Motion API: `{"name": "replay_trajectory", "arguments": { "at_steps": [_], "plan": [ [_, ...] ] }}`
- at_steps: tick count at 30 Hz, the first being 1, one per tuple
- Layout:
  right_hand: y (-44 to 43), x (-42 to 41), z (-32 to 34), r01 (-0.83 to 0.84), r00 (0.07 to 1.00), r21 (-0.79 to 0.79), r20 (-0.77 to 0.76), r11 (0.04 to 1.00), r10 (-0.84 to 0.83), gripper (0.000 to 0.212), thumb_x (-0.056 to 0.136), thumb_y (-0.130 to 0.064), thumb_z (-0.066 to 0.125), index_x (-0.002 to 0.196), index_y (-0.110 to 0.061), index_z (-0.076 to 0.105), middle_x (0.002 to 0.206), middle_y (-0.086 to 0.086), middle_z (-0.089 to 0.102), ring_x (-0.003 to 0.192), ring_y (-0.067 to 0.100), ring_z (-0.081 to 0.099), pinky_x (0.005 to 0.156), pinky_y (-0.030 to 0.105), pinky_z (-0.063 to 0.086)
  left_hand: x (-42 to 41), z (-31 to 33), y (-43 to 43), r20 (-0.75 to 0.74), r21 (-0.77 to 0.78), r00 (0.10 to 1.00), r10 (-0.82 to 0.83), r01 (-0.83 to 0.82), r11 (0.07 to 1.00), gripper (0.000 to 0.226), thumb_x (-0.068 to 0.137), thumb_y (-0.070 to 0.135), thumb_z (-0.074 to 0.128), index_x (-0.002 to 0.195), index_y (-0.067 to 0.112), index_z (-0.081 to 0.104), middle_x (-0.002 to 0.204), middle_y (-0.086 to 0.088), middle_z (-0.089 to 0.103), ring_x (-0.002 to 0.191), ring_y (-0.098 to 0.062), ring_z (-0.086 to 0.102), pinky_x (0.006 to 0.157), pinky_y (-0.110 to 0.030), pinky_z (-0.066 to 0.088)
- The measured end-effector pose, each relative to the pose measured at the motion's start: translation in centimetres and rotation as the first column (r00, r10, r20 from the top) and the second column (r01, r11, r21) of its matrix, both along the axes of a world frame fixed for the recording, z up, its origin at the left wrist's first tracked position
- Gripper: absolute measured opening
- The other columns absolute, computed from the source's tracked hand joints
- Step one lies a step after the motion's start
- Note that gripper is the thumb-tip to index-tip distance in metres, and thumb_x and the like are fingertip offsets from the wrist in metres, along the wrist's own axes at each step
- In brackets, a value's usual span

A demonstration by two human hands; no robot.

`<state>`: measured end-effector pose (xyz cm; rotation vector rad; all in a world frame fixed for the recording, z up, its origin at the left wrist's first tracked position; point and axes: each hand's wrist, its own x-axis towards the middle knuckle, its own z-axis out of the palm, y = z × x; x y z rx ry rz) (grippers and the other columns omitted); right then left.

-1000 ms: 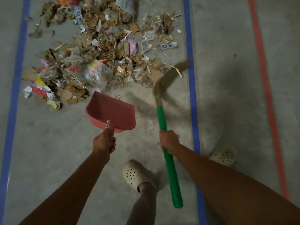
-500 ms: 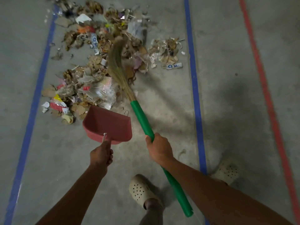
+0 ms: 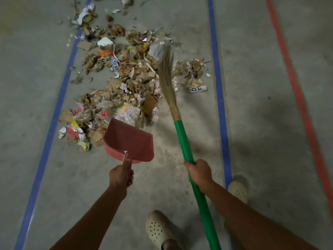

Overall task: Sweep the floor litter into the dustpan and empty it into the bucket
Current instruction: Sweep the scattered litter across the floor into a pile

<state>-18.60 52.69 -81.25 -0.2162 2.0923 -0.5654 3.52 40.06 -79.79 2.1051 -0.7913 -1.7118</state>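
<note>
Litter tools first: the left hand grips the pink plastic dustpan by its handle; the right hand wraps the green-handled straw broom. Beyond, torn cardboard and wrapper litter sprawls from the pan's lip far away. Best press the lip flat, then sweep short strokes near and leftward. Lip contact is unclear; no bucket shows.

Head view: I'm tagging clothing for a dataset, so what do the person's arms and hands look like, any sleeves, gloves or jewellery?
The left forearm and right forearm are bare down to the picture's bottom edge, with no sleeve showing. The left hand and right hand wear no gloves, and no watch, bracelet or ring shows.
</note>
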Motion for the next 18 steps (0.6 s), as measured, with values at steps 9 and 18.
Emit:
{"name": "replay_trajectory", "arguments": {
  "at_steps": [9,18],
  "plan": [
    [-0.4,-8.8,-0.6,-0.069,0.994,-0.117,-0.091,0.991,0.058,0.024,0.092,-0.026,0.068,0.094,-0.013,0.049,0.075,0.004,0.065,0.053,0.019,0.066,0.045,0.024,0.05,-12.0,-1.6,-1.7,0.0,0.039,1.0,-0.013,0.013,0.999,0.033,0.093,0.037,0.066,0.084,0.005,0.063,0.064,-0.009,0.053,0.047,-0.015,0.042,0.039,-0.022,0.031],
    [-2.6,-24.5,0.6,0.189,0.962,-0.086,0.216,0.978,-0.167,0.02,0.086,-0.003,0.065,0.102,-0.001,0.054,0.075,0.014,0.065,0.053,0.023,0.064,0.055,0.035,0.056,-25.7,-2.0,-3.4,0.012,0.076,0.999,-0.043,0.042,0.996,0.026,0.095,0.03,0.063,0.084,0.006,0.062,0.062,-0.008,0.053,0.046,-0.016,0.04,0.038,-0.021,0.03]
  ]
}}
